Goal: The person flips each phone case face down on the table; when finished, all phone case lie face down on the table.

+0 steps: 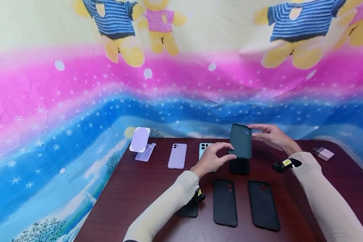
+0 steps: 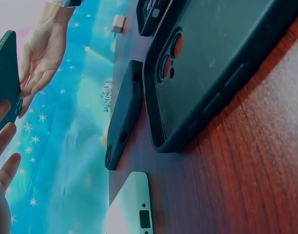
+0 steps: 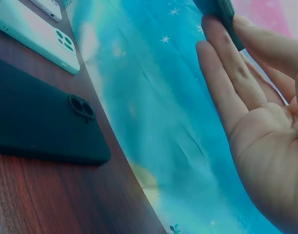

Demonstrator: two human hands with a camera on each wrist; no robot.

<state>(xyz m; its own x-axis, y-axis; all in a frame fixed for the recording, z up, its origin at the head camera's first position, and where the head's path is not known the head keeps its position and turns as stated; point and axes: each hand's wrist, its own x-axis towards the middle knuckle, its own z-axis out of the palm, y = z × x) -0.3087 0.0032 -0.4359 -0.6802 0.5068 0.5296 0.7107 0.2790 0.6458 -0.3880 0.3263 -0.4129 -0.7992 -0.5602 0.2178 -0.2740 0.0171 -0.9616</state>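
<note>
Left hand (image 1: 213, 157) pinches the lower left edge of a dark green phone case (image 1: 240, 141), thumb and fingers curled onto it, holding it upright above the table (image 1: 133, 188). Right hand (image 1: 270, 136) has its fingers straight, their tips touching the case's upper right edge; the palm is open in the right wrist view. The case is in the air over the back middle of the table, above a black phone (image 1: 239, 166) lying flat.

Toward the near edge: two black cases (image 1: 225, 202) (image 1: 264, 205) side by side, camera cutouts up, and another dark one (image 1: 188, 209) half hidden under the left wrist. To the left of the held case: a mint phone (image 1: 203, 148), partly behind the left hand, then a lilac phone (image 1: 177, 155), then a lilac stand (image 1: 141, 144) at the back left corner. A small lilac charger (image 1: 323, 153) sits at the far right.

No readable writing or brand marks anywhere. No containers. Backdrop (image 1: 78, 101): cloth with teddy bears in striped jumpers and stars.
</note>
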